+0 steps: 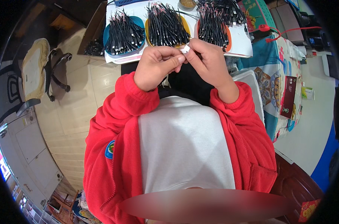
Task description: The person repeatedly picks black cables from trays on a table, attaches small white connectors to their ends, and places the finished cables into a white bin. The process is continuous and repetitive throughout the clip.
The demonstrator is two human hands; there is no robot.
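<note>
My left hand (159, 66) and my right hand (211, 64) meet in front of the white table's near edge. Between their fingertips is a small white piece (185, 49), much like the plug ends of the cables on the table. Both hands are closed on it, thumbs pressed against the fingers; most of what they hold is hidden. Just beyond lie bundles of short black cables with pale plugs and reddish wire ends: one bundle (124, 35) in a blue tray (107, 39), another (166, 26) in a yellow tray (186, 24), a third (213, 33) in an orange tray (228, 38).
More black cables (233, 13) lie at the table's back right, near a small round bowl (187, 3). A blue basket (130, 2) stands at the back. On the right is a table with a patterned cloth (268, 87) and a red power plug (264, 28). An office chair (35, 71) stands left.
</note>
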